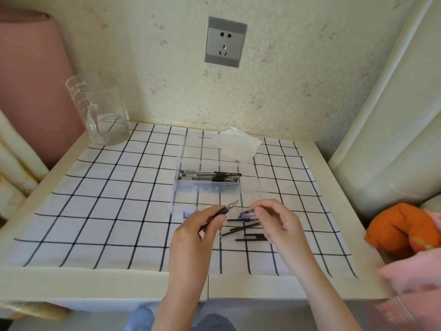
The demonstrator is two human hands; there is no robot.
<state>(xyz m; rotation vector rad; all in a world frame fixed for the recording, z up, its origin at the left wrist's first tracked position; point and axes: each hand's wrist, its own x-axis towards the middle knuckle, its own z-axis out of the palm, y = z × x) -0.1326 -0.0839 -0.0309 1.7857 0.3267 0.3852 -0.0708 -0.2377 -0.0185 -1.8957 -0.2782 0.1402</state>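
Note:
My left hand (198,231) grips a black pen (226,207) with its metal tip pointing up and to the right. My right hand (276,220) pinches something small and clear, perhaps a pen cap (249,212), just right of the tip. Several thin black refills (245,229) lie scattered on the checked cloth (107,206) under my right hand. Behind them stands a clear plastic box (207,185) holding several black pens (210,176). A clear lid (181,209) with a purple label seems to lie in front of the box.
A glass measuring cup (100,111) stands at the back left corner. A crumpled white tissue (236,144) lies behind the box. An orange and pink cloth bundle (405,230) sits at the table's right edge. A wall socket (225,41) is above.

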